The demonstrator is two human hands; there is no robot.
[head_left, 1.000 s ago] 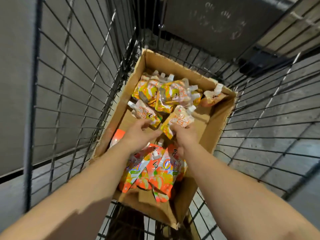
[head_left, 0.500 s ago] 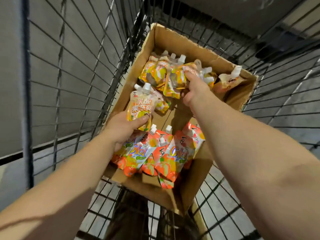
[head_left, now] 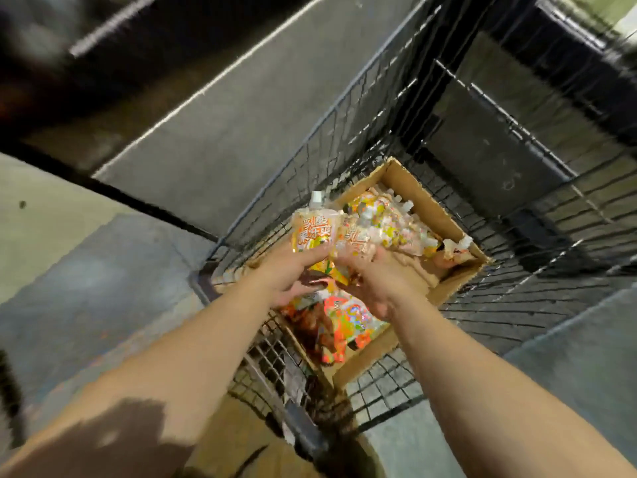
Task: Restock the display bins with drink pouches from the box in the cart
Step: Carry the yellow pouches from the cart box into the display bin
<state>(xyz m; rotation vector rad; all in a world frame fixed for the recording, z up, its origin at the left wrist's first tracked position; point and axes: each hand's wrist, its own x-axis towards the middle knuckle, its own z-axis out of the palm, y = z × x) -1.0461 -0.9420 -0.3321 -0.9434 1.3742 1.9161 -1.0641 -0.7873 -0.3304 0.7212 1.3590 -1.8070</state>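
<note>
An open cardboard box (head_left: 462, 281) sits in a black wire cart (head_left: 517, 208). Yellow drink pouches with white caps (head_left: 396, 219) fill its far end, and orange pouches (head_left: 348, 319) lie at its near end. My left hand (head_left: 293, 270) grips one yellow pouch (head_left: 313, 232) upright above the box's left side. My right hand (head_left: 375, 281) holds a second yellow pouch (head_left: 355, 239) right beside it, the two pouches touching. The view is blurred by motion.
Grey floor (head_left: 103, 270) lies to the left of the cart, with a dark strip and a pale line running across it. The cart's wire walls rise around the box on all sides. A dark frame (head_left: 568, 36) stands at the upper right.
The view has swung left. My right hand has pulled back from the far pouches with one in its grip. Both hands have come together and lifted above the box.
</note>
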